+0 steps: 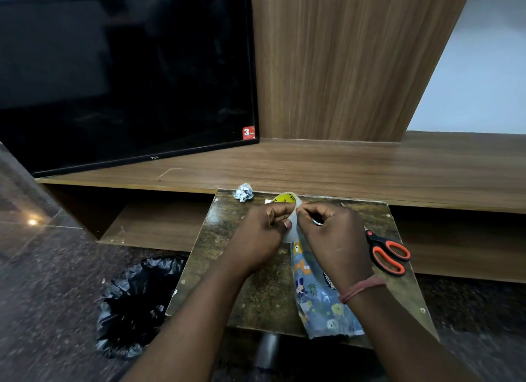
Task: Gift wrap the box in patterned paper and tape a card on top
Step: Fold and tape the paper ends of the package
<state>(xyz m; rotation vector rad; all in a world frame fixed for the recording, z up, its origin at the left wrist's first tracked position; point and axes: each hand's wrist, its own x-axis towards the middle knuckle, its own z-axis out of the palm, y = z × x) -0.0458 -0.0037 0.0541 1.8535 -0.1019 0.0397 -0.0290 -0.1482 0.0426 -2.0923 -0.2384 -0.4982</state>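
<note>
Lying under R hand [333, 239]: wrapped box [321, 293].

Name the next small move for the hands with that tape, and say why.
Probably pick up the scissors and cut a strip. Both hands, left hand and right hand, pinch the tape roll above the wrapped box, apparently peeling its end. The scissors lie just beside the right hand on the board.
</note>
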